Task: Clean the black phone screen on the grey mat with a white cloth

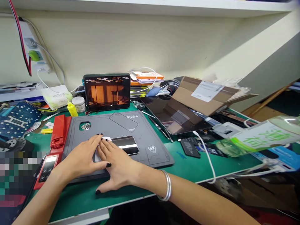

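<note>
Left hand (85, 156): reaches in from the lower left, palm down, fingers stretched and held together, thumb spread toward its partner, its tip overlapping that hand's edge; spread flat rather than curled.
Right hand (119, 162): crosses from the lower right, silver bangles (167, 187) at the wrist, back of the hand up, fingers straight and pointing up-left, thumb flung wide toward the table's near edge; it lies flat, with no closed grip.
Meeting point: the fingertips of both hands come together over a white piece (107, 138), mostly hidden; whether any finger pinches it, I cannot tell from here.
Phone (126, 144): rests dark screen up on the grey mat (150, 131), its left end hidden behind the right hand's fingers.
Clear sheet (124, 122): lies on the mat just beyond the phone.
Backdrop: a lit tablet (106, 90) stands behind the mat; a red device (57, 134) sits at its left.
</note>
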`<state>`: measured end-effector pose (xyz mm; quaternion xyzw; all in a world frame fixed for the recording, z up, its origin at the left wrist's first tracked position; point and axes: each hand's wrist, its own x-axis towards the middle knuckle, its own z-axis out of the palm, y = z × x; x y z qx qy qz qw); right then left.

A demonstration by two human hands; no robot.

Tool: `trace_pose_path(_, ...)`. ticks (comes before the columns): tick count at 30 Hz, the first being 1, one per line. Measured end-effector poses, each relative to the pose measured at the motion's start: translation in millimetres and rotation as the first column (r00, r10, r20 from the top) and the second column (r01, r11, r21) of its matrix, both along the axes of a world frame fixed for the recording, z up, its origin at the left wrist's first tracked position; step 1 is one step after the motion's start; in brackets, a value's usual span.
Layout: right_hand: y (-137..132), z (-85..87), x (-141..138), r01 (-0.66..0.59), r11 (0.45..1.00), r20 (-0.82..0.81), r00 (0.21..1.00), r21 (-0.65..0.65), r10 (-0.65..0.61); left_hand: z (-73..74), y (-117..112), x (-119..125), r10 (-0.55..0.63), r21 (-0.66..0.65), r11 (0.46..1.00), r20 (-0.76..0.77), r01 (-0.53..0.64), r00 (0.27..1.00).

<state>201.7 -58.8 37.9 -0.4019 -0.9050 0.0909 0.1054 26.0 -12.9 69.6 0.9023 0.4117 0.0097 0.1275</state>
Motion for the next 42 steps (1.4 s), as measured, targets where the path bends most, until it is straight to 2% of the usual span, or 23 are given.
trace_pose_path(8, 1, 1.1, 6, 0.015, 0.999, 0.025, 1.0, -0.028, -0.015, 4.7, 0, 2, -0.001, -0.029, 1.0, -0.032, 0.0, 0.999)
trace_pose_path(16, -7, 2.5, 31, 0.067, 0.995, 0.081, 0.995, -0.072, -0.061, 2.5, 0, 1, 0.021, -0.028, 0.999, -0.091, -0.024, 0.996)
trace_pose_path(28, -15, 10.4, 58, 0.176, 0.968, 0.208, 0.969, -0.181, -0.137, 0.5, 1, 0, 0.011, 0.003, 1.0, -0.095, -0.011, 0.995)
trace_pose_path(33, -17, 6.8, 67, 0.182, 0.97, 0.172, 0.973, -0.162, -0.154, -0.4, 2, -1, -0.003, 0.024, 1.0, -0.063, 0.005, 0.998)
trace_pose_path(42, -21, -1.3, 80, 0.199, 0.971, 0.132, 0.975, -0.13, -0.182, 3.2, 2, 1, -0.009, 0.01, 1.0, -0.111, 0.01, 0.994)
